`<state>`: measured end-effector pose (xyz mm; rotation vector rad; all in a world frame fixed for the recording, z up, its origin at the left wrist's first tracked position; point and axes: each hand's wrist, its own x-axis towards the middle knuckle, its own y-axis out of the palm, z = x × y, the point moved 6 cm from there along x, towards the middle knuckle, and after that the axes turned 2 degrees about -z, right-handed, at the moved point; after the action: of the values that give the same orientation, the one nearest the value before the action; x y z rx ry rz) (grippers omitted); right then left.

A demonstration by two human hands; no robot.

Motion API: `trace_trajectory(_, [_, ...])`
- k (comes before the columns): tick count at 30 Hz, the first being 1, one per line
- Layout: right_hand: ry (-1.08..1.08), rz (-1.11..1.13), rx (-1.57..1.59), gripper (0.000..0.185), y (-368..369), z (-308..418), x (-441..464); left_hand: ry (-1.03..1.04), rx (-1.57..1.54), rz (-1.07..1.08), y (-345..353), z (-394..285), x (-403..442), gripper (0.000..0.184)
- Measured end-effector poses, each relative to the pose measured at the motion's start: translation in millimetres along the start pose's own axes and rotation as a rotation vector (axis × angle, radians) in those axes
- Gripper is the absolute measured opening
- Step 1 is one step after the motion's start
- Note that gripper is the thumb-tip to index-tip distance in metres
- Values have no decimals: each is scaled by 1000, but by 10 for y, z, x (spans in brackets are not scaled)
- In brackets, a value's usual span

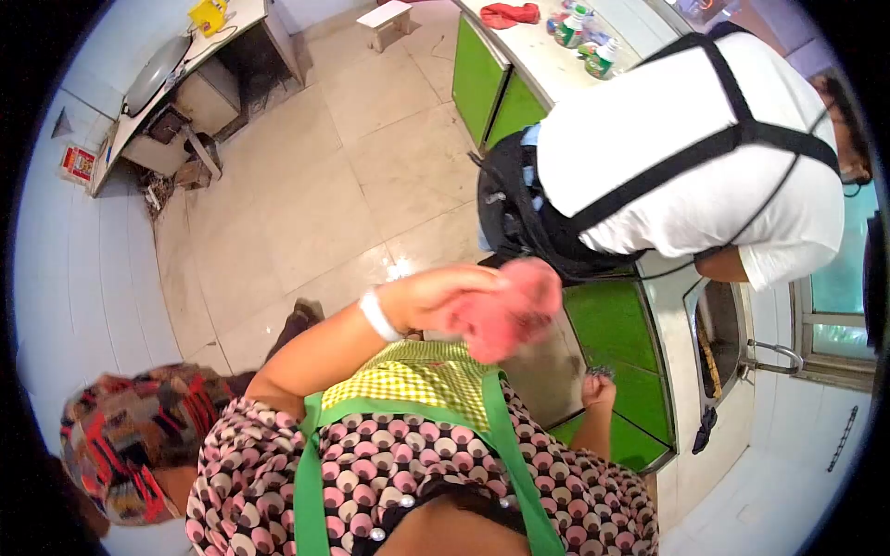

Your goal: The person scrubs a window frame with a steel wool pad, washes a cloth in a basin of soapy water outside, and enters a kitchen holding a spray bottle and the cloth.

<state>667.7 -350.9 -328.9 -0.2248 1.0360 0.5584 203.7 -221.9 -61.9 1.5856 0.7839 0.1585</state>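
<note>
Left hand point(454, 285) was curled round a crumpled red cloth point(519, 310), probably bunched for a one-handed grip. Right hand point(598, 391), closed on a grey mesh-like scourer point(601, 372), hung lower, likely keeping it clear. Beige tiled floor point(269, 208) lay left of the white worktop point(538, 56); white-shirted person point(686, 157) leaned over the sink point(718, 324).

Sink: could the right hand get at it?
Probably yes: the sink looks open at its near end, though a co-worker leans over the far end and the right hand holds something grey.
</note>
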Motion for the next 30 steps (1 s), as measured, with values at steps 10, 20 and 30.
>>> trace_trajectory(10, [193,-342,-62,23,-1001,-615,-256,680,-465,-382,-1017,-661,-1160,43])
trace_trajectory(20, [649,30,49,14,-2226,-1586,-497,819,-115,-937,-3013,-205,-2657,30])
trace_trajectory(30, [260,-151,96,12,-1697,-1852,-464,945,-493,-1383,-3779,891,-3891,21])
